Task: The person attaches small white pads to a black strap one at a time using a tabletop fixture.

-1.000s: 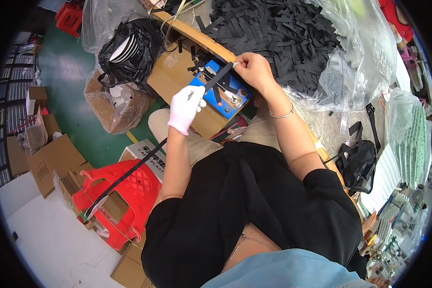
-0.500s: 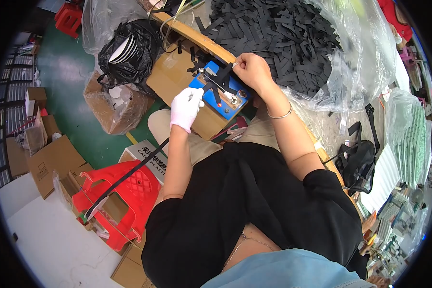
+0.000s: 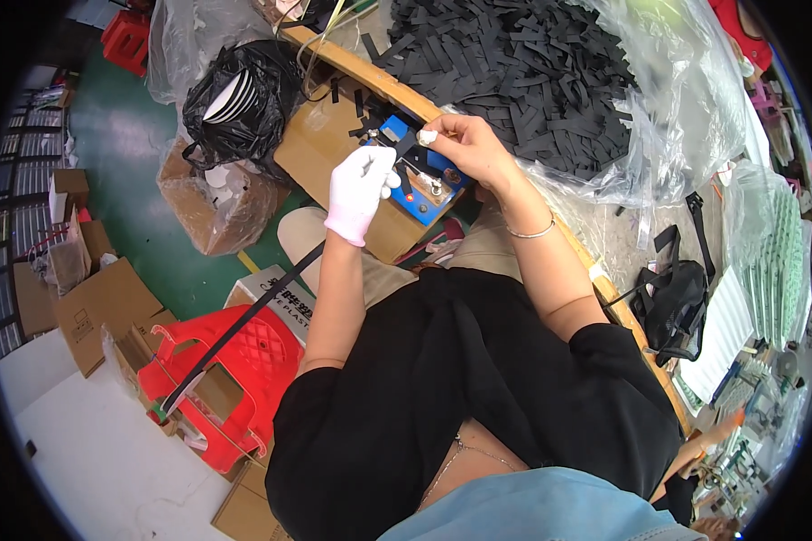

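Black strap (image 3: 260, 304) pinched in left fingers (image 3: 381, 159), now nearer right hand (image 3: 474, 150), whose grip unclear.

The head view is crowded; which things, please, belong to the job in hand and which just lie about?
Seemingly in use:
black strap
nearer red stool
blue device
cut black strips

Seemingly lying about:
strapped black bag
cardboard boxes

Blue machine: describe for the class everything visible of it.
The blue machine looks box-shaped, with metal fittings and a small red spot on its upper face. It sits slantwise above brown cardboard, beside the wooden table edge. Black strips lie over it; the gloved left hand partly hides it, contact unclear.
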### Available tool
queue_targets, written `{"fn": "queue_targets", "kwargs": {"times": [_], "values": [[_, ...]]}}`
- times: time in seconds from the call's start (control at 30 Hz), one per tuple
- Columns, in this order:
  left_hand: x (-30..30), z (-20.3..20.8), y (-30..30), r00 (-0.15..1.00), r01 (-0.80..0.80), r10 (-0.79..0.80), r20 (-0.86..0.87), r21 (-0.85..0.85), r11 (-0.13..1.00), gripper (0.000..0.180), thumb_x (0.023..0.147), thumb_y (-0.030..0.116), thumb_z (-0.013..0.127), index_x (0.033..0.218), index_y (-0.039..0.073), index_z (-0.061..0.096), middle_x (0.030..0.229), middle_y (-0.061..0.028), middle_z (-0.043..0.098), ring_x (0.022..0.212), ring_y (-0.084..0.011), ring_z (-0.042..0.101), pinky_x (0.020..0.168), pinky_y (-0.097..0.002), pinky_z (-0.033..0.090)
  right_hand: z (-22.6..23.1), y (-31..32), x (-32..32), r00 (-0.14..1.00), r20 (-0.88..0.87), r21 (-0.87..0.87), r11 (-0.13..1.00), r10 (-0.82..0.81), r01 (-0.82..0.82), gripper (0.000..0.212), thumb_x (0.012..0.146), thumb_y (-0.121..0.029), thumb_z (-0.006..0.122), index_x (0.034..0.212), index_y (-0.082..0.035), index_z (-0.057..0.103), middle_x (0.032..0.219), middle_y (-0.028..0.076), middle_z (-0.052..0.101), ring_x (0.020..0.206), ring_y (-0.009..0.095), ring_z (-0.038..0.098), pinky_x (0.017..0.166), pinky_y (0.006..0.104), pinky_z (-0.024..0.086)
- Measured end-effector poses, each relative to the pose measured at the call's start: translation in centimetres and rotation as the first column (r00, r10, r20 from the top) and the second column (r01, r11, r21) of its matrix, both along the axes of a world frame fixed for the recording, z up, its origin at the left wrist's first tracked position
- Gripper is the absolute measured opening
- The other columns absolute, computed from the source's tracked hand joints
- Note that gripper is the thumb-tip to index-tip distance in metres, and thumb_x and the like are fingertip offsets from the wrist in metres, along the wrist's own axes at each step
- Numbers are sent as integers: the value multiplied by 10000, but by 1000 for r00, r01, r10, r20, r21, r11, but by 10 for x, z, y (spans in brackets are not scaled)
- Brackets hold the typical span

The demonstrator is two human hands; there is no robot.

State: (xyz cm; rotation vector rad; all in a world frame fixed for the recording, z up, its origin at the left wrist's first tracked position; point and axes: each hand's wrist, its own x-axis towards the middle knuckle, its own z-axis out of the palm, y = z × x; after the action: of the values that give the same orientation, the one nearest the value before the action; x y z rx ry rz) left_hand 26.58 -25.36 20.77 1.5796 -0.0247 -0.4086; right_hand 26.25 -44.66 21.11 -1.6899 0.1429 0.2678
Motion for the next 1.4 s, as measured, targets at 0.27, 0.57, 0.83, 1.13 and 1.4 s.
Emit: {"fn": "queue_targets", "kwargs": {"times": [0.27,0.57,0.83,1.13,1.4], "values": [[-2,4,-3,998,39,-38,-41,29,999,165,868,170,567,869,14,619,645,-19,581,534,-52,481,491,-188,377,-13,-5,5,979,189,-174,979,-74,107,159,704,-117,627,796,14,633,628,30,560,548,89,505,525,244,415],[-6,-8,24,997,26,-11,-82,182,983,180,860,195,577,846,21,620,620,-11,568,525,-48,472,482,-189,368,-11,-8,20,974,218,-596,784,-54,176,186,662,-188,605,748,-29,647,736,116,602,730,286,600,667,381,465],[-3,-21,22,999,18,-6,-48,246,969,170,855,188,578,797,33,617,612,-4,562,511,-47,457,476,-193,363,-8,-1,20,973,223,-648,738,-53,189,170,668,-188,597,748,-49,654,782,122,610,771,304,600,691,394,469],[-11,4,29,995,-47,48,-82,18,999,157,863,182,563,881,31,604,641,-8,570,525,-45,473,480,-177,365,-41,-37,32,723,372,74,795,-582,602,311,731,-92,654,1026,-21,586,797,76,601,639,147,588,578,274,470],[-7,8,4,1000,-15,14,13,7,1000,187,873,239,560,894,59,606,637,12,563,521,-29,455,468,-160,333,-11,-34,4,863,463,-331,864,-201,379,314,748,-177,675,1006,-10,611,786,79,597,592,112,523,568,269,447]]}}
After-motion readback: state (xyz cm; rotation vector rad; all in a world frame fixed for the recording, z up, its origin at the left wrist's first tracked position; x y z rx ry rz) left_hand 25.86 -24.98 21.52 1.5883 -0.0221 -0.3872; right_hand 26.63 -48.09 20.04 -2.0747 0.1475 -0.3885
